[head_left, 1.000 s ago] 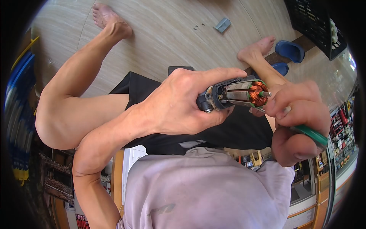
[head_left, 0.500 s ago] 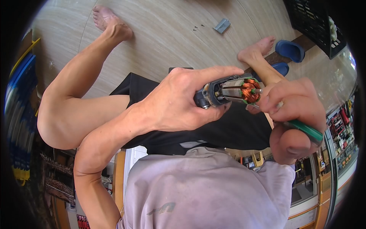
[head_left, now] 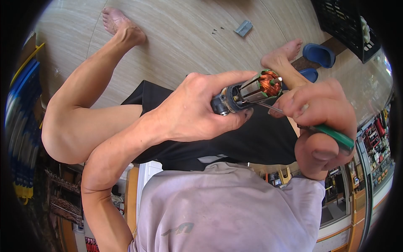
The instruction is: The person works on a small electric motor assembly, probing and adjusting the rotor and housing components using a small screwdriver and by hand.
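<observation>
My left hand (head_left: pixel 195 109) is wrapped round the dark housing of an opened power-tool motor (head_left: pixel 228 100), held above my lap. From the housing sticks the armature (head_left: pixel 268 84), with copper windings and a bare metal shaft end pointing right. In my closed right hand (head_left: pixel 323 107) is a screwdriver (head_left: pixel 338 137) with a green handle. Its thin blade reaches left to the lower side of the motor; whether the tip touches is hard to make out.
On the tiled floor lie a grey metal piece (head_left: pixel 243 29) and several small screws (head_left: pixel 215 30). Blue slippers (head_left: pixel 319 55) are by my right foot, and a black crate (head_left: pixel 342 29) stands at upper right. Shelves with goods (head_left: pixel 378 147) line the right side.
My right hand has drawn back slightly from the armature, so the shaft end and the screwdriver blade now show. The motor has tilted a little upward in my left hand.
</observation>
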A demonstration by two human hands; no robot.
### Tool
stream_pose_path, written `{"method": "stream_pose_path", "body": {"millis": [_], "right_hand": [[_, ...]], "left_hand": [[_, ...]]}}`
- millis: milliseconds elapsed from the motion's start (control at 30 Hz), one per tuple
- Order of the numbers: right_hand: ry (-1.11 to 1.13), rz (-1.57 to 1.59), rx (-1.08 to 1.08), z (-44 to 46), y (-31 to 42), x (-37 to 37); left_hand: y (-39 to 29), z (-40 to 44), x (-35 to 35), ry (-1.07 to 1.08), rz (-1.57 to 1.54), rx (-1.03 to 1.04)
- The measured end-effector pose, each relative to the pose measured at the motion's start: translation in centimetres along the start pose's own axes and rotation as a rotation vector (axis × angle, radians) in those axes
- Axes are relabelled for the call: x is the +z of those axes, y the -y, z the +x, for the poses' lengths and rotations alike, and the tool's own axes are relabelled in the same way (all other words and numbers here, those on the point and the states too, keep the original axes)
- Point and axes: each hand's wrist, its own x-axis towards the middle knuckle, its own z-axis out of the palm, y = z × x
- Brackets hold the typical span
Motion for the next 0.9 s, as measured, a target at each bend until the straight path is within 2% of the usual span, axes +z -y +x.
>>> {"method": "stream_pose_path", "body": {"millis": [167,367,467,567,767,900], "right_hand": [[-0.008,0.000,-0.005,-0.16,0.13,0.06],[-0.027,0.006,-0.001,-0.07,0.16,0.41],[-0.032,0.009,0.003,0.08,0.04,0.54],[-0.041,0.014,0.007,0.29,-0.15,0.81],[-0.052,0.021,0.015,0.46,-0.37,0.91],[-0.055,0.027,0.016,0.47,-0.26,1.00]], "left_hand": [[-0.32,0.11,-0.06,0.001,-0.022,-0.037],[0.22,0.06,0.03,-0.019,0.017,0.032],[-0.42,0.04,-0.04,-0.006,0.003,-0.044],[0.06,-0.04,0.03,-0.012,0.030,-0.001],[-0.31,-0.10,-0.05,-0.010,-0.040,-0.084],[0.13,-0.05,0.05,-0.020,0.000,-0.020]]}}
